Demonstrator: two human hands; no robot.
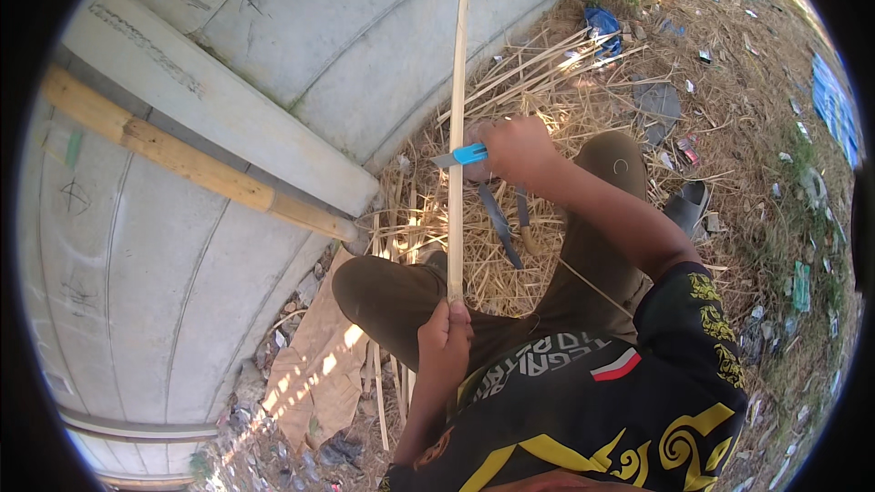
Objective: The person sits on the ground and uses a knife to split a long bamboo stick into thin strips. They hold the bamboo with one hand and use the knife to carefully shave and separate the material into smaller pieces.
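A long, pale bamboo strip [458, 64] stands lengthwise in front of me, running from my lap up past the top edge. Its lower end is gripped by my left hand [445, 333], fingers closed round it. My right hand [519, 148] is wrapped round a blue utility knife [470, 154]. The knife's blade [444, 161] lies across the strip and points left. Beneath my right forearm, a dark flat blade [500, 226] and a second tool with a wooden handle [529, 239] rest on shavings between my legs.
Concrete wall panels [401, 27] rise at the left, with a thick bamboo pole [164, 148] along them. Split strips [519, 73] and shavings cover the ground ahead. Brown cardboard [319, 374] lies at my left. A dark sandal [688, 208] and scattered litter are at my right.
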